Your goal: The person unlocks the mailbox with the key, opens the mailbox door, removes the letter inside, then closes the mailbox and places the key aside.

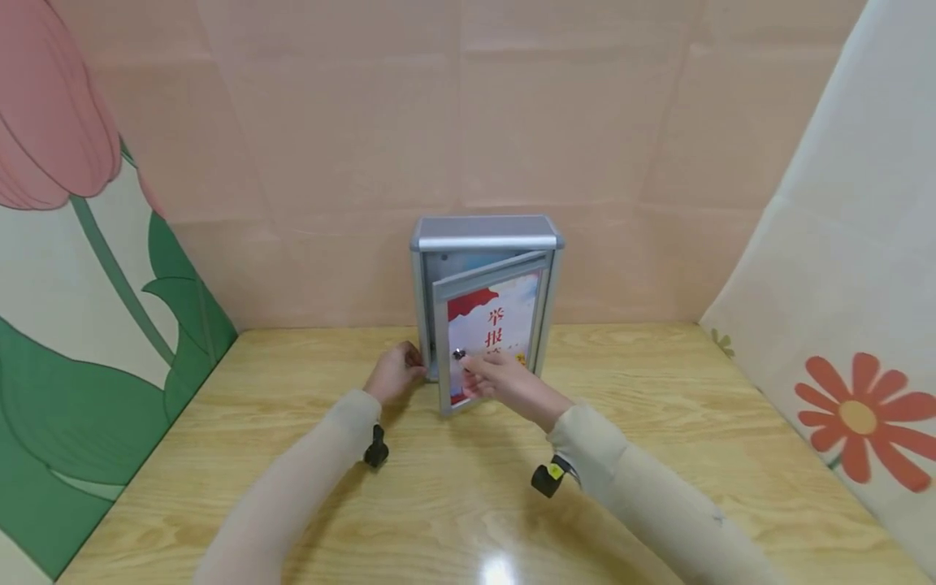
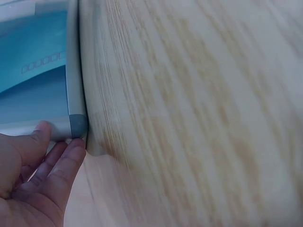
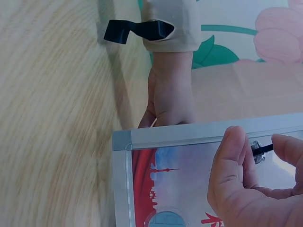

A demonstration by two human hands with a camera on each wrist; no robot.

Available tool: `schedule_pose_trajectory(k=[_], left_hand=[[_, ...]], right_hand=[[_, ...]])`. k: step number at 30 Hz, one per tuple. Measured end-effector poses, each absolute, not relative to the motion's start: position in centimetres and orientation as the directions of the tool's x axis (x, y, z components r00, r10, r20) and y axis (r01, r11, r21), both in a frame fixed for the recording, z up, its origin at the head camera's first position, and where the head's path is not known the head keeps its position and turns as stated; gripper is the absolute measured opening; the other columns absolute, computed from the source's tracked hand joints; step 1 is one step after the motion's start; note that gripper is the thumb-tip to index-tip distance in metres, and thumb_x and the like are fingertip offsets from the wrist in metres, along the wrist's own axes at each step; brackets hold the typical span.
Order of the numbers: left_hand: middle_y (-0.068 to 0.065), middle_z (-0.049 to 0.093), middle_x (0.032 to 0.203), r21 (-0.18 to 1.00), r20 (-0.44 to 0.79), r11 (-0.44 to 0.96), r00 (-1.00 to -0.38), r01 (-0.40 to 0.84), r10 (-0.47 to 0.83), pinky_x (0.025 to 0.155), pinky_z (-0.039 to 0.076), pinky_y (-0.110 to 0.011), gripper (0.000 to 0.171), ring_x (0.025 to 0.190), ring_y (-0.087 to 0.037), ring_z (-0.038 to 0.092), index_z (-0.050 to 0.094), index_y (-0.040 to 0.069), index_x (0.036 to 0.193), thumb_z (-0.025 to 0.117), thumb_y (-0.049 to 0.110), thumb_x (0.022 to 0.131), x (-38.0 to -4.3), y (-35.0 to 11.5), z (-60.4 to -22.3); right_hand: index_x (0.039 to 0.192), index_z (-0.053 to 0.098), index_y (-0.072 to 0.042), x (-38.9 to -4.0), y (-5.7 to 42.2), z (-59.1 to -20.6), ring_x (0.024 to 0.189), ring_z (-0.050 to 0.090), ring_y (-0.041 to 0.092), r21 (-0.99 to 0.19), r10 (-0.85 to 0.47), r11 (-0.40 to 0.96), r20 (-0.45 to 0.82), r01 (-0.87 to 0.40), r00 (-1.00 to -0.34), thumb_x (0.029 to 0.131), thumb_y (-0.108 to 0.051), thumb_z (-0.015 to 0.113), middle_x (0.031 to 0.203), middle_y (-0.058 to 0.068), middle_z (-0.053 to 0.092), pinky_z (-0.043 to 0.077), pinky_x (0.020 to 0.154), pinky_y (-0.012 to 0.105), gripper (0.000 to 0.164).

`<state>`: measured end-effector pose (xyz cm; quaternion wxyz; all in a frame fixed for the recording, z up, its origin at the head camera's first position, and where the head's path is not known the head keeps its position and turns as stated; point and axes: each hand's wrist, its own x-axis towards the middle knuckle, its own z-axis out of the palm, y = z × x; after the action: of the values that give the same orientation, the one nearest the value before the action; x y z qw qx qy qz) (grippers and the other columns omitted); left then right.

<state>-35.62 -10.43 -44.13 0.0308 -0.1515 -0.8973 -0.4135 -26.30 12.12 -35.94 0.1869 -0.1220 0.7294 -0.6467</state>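
A silver-framed letter box (image 1: 486, 231) stands upright at the back of the table, its hinged front door (image 1: 491, 284) swung partway out at the left side. Red characters and a red-and-blue print cover the door. My right hand (image 1: 504, 382) pinches the black-headed key (image 3: 263, 149) in the door's lock (image 3: 258, 156). At the box's lower left corner, my left hand (image 1: 396, 372) grips the frame, thumb on the front edge and fingers along the outer side (image 2: 71, 161). Inside the box a teal envelope (image 2: 38, 52) shows in the left wrist view; the door hides most of the interior.
The wood-grain table (image 1: 409, 504) runs up to a pink cloth backdrop (image 1: 329, 162). Printed cloth with a tulip (image 1: 51, 106) hangs on the left, and cloth with a red flower (image 1: 857, 416) on the right. Black wrist cameras (image 1: 547, 479) sit under both sleeves.
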Motion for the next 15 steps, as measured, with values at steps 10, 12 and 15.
schedule_pose_trajectory(k=[10,12,15], left_hand=[[-0.01,0.065,0.089,0.735,0.183,0.608,-0.951,0.301,0.249,0.077,0.054,-0.036,0.017,0.085,-0.023,0.063,0.06,0.001,0.095,0.072,0.008,0.086,-35.7,-10.4,-44.3],[-0.01,0.065,0.089,0.735,0.184,0.609,-0.952,0.297,0.243,0.077,0.054,-0.035,0.018,0.085,-0.023,0.063,0.06,0.001,0.095,0.073,0.009,0.086,-35.7,-10.4,-44.3],[-0.01,0.065,0.09,0.734,0.186,0.613,-0.954,0.293,0.235,0.077,0.054,-0.035,0.018,0.085,-0.022,0.063,0.06,0.0,0.096,0.073,0.009,0.086,-35.7,-10.4,-44.3]], right_hand=[[0.107,0.052,0.015,-24.6,14.2,-36.4,0.078,0.062,0.012,-0.995,-0.449,0.058,-0.094,0.076,-0.888,0.102,-0.021,0.05,0.088,0.007,0.064,0.055,0.077,0.025,0.037],[0.107,0.052,0.016,-24.3,14.7,-36.4,0.078,0.062,0.012,-0.994,-0.446,0.063,-0.103,0.084,-0.889,0.101,-0.022,0.051,0.088,0.007,0.064,0.055,0.075,0.024,0.038],[0.109,0.051,0.017,-23.8,15.5,-36.4,0.079,0.062,0.012,-0.993,-0.45,0.076,-0.117,0.093,-0.885,0.101,-0.023,0.051,0.089,0.007,0.064,0.055,0.074,0.022,0.041]])
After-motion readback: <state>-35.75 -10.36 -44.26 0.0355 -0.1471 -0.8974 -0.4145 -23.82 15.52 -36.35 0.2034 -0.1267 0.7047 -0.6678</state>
